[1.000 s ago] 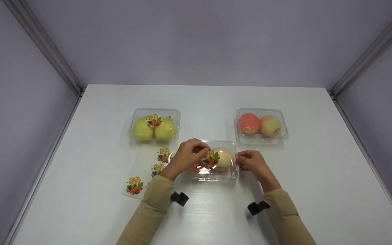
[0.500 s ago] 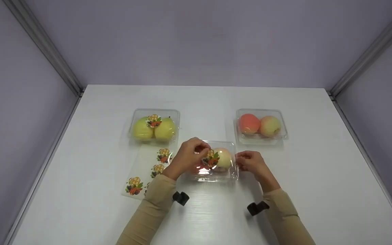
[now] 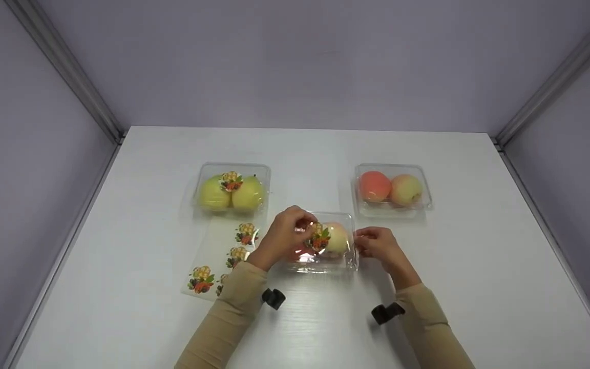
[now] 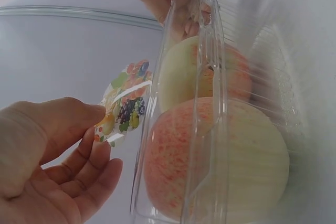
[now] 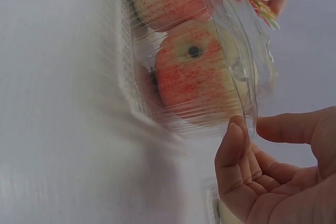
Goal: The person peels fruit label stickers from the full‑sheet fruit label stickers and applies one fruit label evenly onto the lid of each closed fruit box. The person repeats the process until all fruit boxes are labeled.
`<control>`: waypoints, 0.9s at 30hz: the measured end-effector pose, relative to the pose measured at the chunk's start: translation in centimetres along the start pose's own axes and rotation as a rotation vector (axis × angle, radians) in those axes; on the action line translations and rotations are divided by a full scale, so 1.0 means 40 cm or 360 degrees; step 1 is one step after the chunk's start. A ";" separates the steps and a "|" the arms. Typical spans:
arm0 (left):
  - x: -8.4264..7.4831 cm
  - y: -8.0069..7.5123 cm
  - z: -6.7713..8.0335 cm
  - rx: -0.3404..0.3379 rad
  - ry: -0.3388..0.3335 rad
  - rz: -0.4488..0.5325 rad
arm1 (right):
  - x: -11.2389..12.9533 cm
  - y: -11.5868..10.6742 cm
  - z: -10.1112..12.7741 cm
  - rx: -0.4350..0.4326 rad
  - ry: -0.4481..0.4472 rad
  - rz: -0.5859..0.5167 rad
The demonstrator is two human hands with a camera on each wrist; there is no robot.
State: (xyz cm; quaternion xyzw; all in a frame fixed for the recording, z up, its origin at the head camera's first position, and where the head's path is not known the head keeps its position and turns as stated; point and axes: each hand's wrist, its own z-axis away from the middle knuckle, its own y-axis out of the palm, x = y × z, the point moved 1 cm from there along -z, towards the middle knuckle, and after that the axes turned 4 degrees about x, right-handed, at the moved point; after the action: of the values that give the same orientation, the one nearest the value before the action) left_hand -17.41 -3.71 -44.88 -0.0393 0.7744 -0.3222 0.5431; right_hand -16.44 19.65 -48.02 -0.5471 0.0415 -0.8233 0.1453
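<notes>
Between thumb and fingertips, my left hand (image 3: 286,236) pinches a clear sticker (image 4: 126,98) printed with colourful fruit. The sticker stands close above the lid of a clear plastic clamshell box (image 3: 346,262); I cannot tell whether its far edge touches the lid. Two red-and-cream apples (image 4: 215,156) lie side by side inside. My right hand (image 3: 379,245) pinches the rim at the box's right side between thumb and curled fingers, as the right wrist view (image 5: 278,166) shows. In the head view the left hand covers the box's left end.
A sheet of fruit stickers (image 3: 208,256) lies under and beside the left forearm. At the back left stands a clamshell (image 3: 203,171) of green-yellow fruit with a sticker on its lid. Another clamshell (image 3: 397,168) with two reddish fruits stands back right, without a sticker.
My left hand has shifted very slightly to the right and away from me with the sticker. The right hand keeps its hold on the box's rim.
</notes>
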 end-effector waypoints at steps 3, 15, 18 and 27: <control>0.001 0.001 0.001 0.0011 -0.0016 -0.0006 | 0.001 0.000 0.001 -0.0001 -0.0004 0.0009; 0.002 0.005 0.002 0.0009 0.0024 -0.0098 | 0.004 0.001 0.006 0.0027 -0.0036 -0.0025; 0.004 0.007 0.002 0.0016 0.0018 -0.0093 | 0.004 0.001 0.006 0.0015 -0.0026 -0.0021; 0.011 0.011 0.001 0.0040 -0.0005 -0.0117 | -0.002 0.002 0.000 -0.0005 -0.0013 -0.0025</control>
State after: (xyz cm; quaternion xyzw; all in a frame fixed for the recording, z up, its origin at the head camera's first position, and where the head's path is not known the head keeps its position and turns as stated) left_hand -17.43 -3.54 -45.48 -0.0614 0.7674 -0.3514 0.5327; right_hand -16.40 19.59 -48.10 -0.5510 0.0380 -0.8221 0.1381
